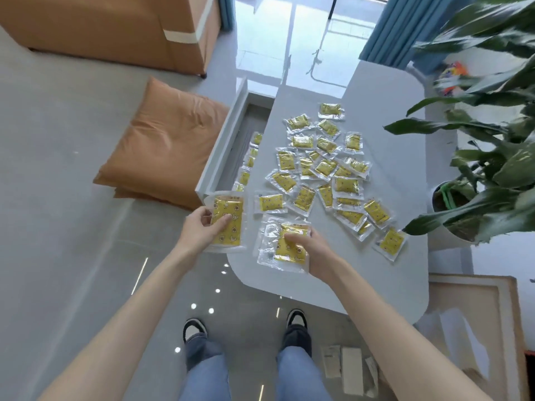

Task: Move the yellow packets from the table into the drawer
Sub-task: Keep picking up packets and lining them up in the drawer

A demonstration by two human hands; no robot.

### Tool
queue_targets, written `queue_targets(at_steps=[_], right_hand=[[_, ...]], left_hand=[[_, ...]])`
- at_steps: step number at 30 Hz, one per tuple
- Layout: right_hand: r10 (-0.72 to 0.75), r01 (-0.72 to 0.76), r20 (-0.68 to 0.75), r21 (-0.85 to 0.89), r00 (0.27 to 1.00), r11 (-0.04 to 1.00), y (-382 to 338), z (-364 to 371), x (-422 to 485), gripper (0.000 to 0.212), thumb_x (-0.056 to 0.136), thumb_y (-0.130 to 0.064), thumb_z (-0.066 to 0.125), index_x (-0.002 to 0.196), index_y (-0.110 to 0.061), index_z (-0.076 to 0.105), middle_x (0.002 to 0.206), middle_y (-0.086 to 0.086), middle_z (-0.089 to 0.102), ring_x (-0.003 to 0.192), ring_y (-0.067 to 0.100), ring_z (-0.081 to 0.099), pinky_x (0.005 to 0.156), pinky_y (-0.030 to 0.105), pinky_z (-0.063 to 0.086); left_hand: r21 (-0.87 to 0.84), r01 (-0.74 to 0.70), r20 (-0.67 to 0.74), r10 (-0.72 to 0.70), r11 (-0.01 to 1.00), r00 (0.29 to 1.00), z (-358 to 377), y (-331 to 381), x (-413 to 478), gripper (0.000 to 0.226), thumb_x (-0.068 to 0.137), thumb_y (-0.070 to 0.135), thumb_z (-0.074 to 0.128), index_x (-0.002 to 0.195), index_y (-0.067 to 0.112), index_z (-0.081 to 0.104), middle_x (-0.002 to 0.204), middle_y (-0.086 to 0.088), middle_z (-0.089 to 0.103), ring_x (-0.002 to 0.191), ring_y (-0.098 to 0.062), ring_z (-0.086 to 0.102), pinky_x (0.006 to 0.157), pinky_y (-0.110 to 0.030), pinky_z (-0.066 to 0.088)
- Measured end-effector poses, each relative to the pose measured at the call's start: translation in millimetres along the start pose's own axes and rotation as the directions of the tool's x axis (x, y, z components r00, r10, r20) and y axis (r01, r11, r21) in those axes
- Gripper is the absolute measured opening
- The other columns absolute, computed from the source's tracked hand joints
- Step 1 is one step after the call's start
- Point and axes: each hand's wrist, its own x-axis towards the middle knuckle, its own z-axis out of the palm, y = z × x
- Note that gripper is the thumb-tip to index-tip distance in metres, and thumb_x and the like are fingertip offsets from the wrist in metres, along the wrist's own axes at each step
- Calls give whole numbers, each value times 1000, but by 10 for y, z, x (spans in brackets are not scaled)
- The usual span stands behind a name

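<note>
Many yellow packets (324, 166) in clear wrappers lie scattered over the white table (385, 117). My left hand (199, 228) grips one yellow packet (227, 218), held just off the table's near left corner, by the near end of the open drawer (228, 140). Several yellow packets (251, 157) lie inside the drawer along its right side. My right hand (309, 250) presses on and grips another yellow packet (286, 247) that rests on the table near its front edge.
An orange cushion (168, 143) lies on the floor left of the drawer, with an orange sofa (115, 27) behind it. A potted plant (477, 157) leans over the table's right side. A wooden frame (474, 319) and papers (350, 369) lie on the floor at lower right.
</note>
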Motion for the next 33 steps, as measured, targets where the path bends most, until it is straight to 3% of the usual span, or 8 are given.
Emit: queue_targets(at_steps=[4, 6, 10, 15, 20, 25, 27, 33], right_hand=[[17, -16, -17, 44, 1000, 999, 82, 702, 16, 10, 89, -4, 63, 89, -9, 55, 75, 5, 61, 65, 16, 58, 60, 26, 48], [31, -30, -11, 73, 999, 997, 84, 1031, 12, 10, 90, -6, 63, 80, -9, 59, 68, 1, 62, 60, 12, 58, 57, 21, 47], [55, -56, 6, 171, 998, 984, 4, 1596, -29, 7, 89, -7, 64, 82, -8, 64, 68, -1, 65, 49, 7, 63, 47, 16, 51], [46, -54, 36, 272, 998, 961, -219, 2112, 68, 4, 90, -7, 62, 88, -10, 63, 65, -1, 68, 53, 10, 67, 50, 21, 55], [31, -36, 22, 320, 999, 947, -539, 2547, 423, 7, 89, -8, 63, 96, -9, 63, 70, 2, 71, 59, 15, 71, 62, 29, 60], [59, -41, -34, 402, 998, 915, -971, 2928, 800, 9, 87, -7, 66, 96, -8, 63, 82, 7, 70, 61, 19, 71, 55, 35, 60], [77, -47, -49, 443, 996, 895, -1184, 3068, 930, 4, 89, -6, 64, 93, -8, 63, 73, 7, 72, 58, 20, 71, 47, 32, 57], [70, 8, -124, 544, 990, 839, -1762, 3351, 1274, 6, 90, -2, 61, 86, -7, 62, 61, 6, 71, 52, 19, 70, 45, 32, 57]], left_hand=[[40, -37, 23, 37, 999, 999, -739, 56, 130, 24, 86, 19, 68, 104, 4, 60, 93, -2, 68, 82, -12, 65, 66, -14, 54], [50, -44, 26, 43, 998, 999, -1103, 83, 177, 24, 86, 20, 68, 104, 6, 60, 93, -1, 67, 82, -10, 64, 61, -10, 52], [53, -36, 19, 35, 998, 999, -1733, 151, 269, 22, 86, 20, 68, 102, 6, 59, 95, -3, 68, 85, -14, 65, 68, -18, 52], [59, -49, 22, 48, 997, 999, -2272, 316, 562, 11, 87, 19, 67, 91, 13, 59, 88, 4, 67, 78, -5, 64, 57, -10, 51], [127, -91, 48, 85, 988, 995, -2602, 616, 1162, 5, 90, 17, 63, 91, 15, 59, 97, -3, 66, 86, -14, 64, 78, -26, 53], [102, -99, 132, 86, 990, 988, -2726, 1029, 1823, 14, 92, 13, 60, 105, 9, 56, 103, -6, 65, 87, -14, 63, 67, -17, 50], [117, -103, 161, 83, 988, 983, -2766, 1235, 2095, 15, 92, 14, 59, 106, 10, 56, 104, -6, 65, 91, -17, 64, 68, -18, 49], [189, -136, 247, 88, 973, 965, -2790, 1807, 2813, 17, 94, 15, 57, 110, 10, 56, 108, -5, 64, 92, -16, 63, 68, -16, 48]])
